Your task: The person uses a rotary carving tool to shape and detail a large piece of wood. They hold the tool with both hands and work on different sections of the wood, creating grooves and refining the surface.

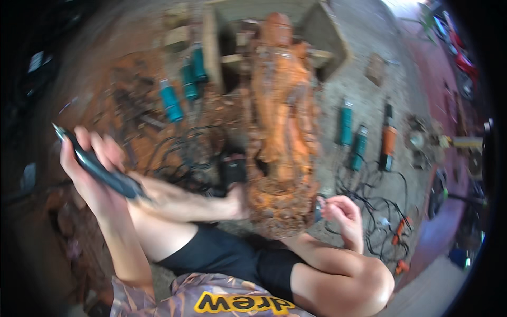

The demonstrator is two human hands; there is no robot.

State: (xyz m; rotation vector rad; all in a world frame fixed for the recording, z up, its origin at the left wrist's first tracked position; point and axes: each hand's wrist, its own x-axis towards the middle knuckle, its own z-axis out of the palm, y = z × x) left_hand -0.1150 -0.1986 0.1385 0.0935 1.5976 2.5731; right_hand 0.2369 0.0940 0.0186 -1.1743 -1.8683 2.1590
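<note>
A carved wooden statue (pixel 285 121) of orange-brown wood lies lengthwise in front of me, its rough, knobbly base nearest my legs. Off to the left, my left hand (pixel 97 169) is raised, gripping a dark handheld carving tool (pixel 103 171) with a thin pointed metal tip aimed up and left. Beside the right edge of the statue's base, my right hand (pixel 344 211) is closed, thumb and fingertips pressed together. A small greyish thing seems to be at those fingertips, too blurred to name.
The statue's far end rests on a wooden crate (pixel 335 39). Teal power tools (pixel 170 100) lie left, with more teal tools (pixel 345 124) and an orange grinder (pixel 388 141) right. Tangled black cords (pixel 369 201) spread over the floor. Wood chips (pixel 137 105) cover the left side.
</note>
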